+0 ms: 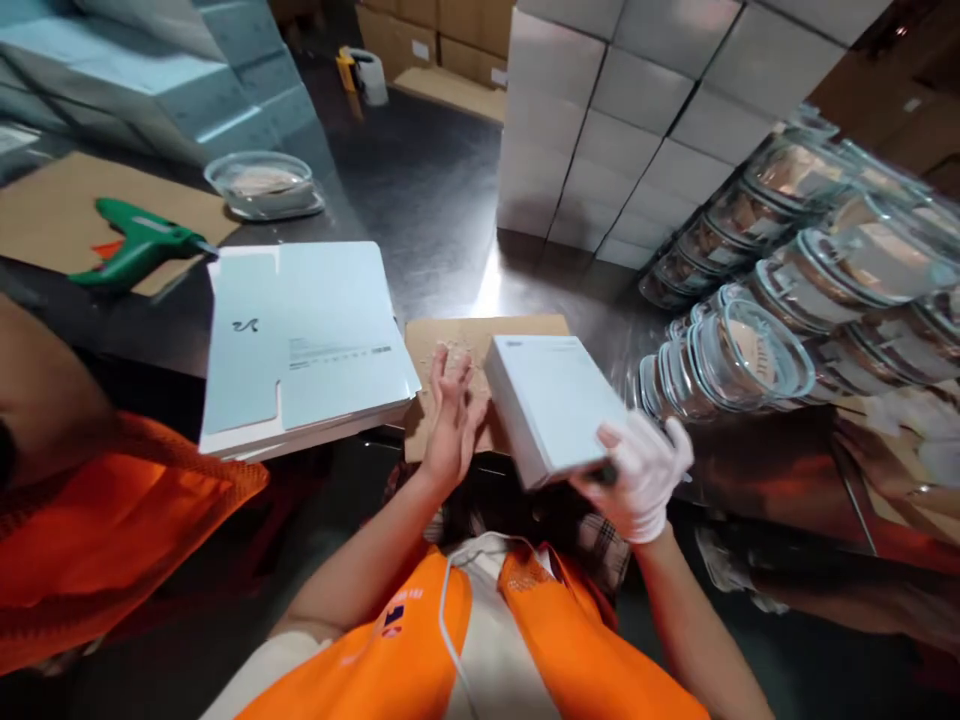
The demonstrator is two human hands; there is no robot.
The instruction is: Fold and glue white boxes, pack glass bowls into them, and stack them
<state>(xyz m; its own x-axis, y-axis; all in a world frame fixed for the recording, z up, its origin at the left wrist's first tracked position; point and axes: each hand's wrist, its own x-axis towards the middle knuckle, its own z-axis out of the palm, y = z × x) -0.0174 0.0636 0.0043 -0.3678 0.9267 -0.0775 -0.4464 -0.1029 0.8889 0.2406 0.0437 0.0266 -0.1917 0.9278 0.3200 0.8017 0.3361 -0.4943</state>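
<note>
Polished steel forms the surface, with stacked white cartons at upper centre and rows of clear lidded containers along the right of the frame. Just below centre, the gloved right hand grips the near corner of a flat white box, fingers wrapped under its lower right edge; the box tilts above a brown cardboard sheet, its long axis running from upper left to lower right. The bare left hand is open, fingers spread, just left of the box's side wall, close beside it but apparently not gripping. The box looks closed, pale and clean-edged. A stack of flat unfolded box blanks lies left of centre; a green glue gun rests at upper left.
</note>
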